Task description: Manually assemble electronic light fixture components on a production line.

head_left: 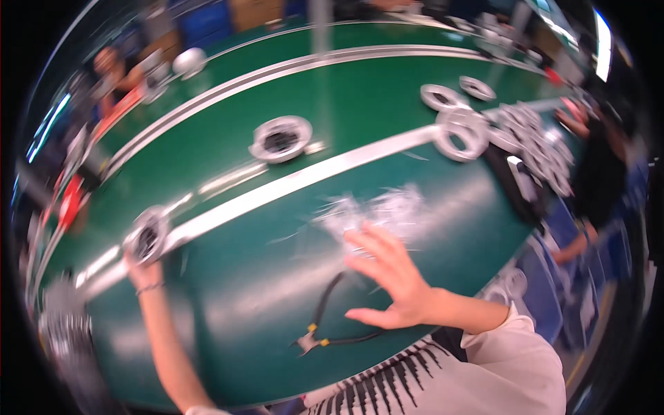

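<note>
A round grey housing point(149, 235) with a dark centre is held at the far left by the left hand point(144, 271), above the pale metal rail point(277, 196) by which the green belt point(360, 90) is divided from the green bench point(256, 297); the grip of this hand is closed on the lower edge of the housing, though the exact set of the fingers is blurred; a dark bracelet point(150, 288) is worn at the wrist. The right hand point(402, 292) is held over the bench with nothing in its grip, the fingers spread and the thumb set well apart. Beyond its fingertips a loose heap of clear plastic scraps point(398, 207) is seen; beside its thumb a pair of pliers point(309, 341) is laid, with dark handles and yellow bands, the head pointed toward the lower left. A second housing point(281, 140), likewise dark-centred, is carried on the belt just past the rail; farther right, pale rings point(462, 135) are leaned on one another across the rail, and a larger pile of rings point(536, 149) is heaped beside them. A co-worker in dark clothing point(602, 166) is seen at the right edge; another person point(117, 79), blurred, is seen at the upper left.
</note>
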The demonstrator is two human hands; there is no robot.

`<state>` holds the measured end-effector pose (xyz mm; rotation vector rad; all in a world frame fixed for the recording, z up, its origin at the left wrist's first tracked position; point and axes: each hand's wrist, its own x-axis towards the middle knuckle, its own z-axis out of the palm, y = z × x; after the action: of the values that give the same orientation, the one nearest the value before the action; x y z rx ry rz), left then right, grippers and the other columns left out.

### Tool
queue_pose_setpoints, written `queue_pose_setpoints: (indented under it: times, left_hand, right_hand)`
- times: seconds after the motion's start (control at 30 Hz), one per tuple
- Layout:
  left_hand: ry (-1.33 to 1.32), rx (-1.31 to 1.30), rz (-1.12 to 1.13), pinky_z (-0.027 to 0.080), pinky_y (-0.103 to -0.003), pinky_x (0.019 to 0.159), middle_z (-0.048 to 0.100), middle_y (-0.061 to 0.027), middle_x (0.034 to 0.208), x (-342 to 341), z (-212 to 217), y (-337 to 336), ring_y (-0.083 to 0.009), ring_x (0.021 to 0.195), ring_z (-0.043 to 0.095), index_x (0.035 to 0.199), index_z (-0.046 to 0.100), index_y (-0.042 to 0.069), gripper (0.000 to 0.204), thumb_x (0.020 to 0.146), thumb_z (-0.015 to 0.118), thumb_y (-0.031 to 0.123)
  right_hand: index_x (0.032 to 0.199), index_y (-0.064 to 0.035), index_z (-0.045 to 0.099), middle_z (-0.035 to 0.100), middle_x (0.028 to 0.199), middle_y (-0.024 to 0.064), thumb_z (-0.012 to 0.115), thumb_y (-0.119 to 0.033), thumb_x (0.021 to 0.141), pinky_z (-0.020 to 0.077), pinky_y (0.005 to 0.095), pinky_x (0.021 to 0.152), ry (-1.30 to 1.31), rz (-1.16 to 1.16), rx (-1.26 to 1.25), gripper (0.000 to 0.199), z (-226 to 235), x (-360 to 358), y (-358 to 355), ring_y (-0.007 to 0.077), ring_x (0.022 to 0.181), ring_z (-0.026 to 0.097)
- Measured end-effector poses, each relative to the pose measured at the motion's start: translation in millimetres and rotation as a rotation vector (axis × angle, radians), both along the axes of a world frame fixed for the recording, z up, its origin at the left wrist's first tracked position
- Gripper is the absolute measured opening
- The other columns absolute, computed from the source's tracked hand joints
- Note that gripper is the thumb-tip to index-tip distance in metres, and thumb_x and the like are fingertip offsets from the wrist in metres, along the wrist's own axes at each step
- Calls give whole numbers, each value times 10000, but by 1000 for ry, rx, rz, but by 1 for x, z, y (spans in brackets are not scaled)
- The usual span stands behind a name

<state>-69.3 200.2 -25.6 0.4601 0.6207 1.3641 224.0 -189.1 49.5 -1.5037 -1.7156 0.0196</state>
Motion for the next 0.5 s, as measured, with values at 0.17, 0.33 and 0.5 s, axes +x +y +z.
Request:
queue_pose_setpoints:
  times: [0.17, 0.33, 0.5]
  left_hand:
    - [224, -108, 57, 363, -454, 930, 425, -209, 1178, 18, 6, 50, -346, 1070, 438, 1168, 364, -56, 471, 835, 311, 273]
    - [483, -38, 202, 362, -396, 936, 451, -161, 1175, -12, -46, 129, -309, 1065, 456, 1207, 351, -13, 577, 861, 249, 437]
    - [864, -158, 419, 443, -346, 786, 543, -155, 1029, -18, -45, 156, -236, 944, 526, 1092, 513, 36, 498, 802, 457, 437]
  right_hand:
    - [1121, -47, 441, 355, 1251, 159, 683, -243, 637, 293, 476, 914, 43, -266, -109, 576, -36, -4, -75, 369, 1140, 319]
    - [1100, -24, 465, 395, 1218, 172, 697, -246, 636, 279, 470, 928, 102, -503, -91, 565, -63, -12, -108, 359, 1141, 334]
    - [1087, -12, 472, 420, 1199, 177, 687, -251, 641, 272, 490, 922, 116, -523, -7, 550, -70, -12, -112, 357, 1130, 352]
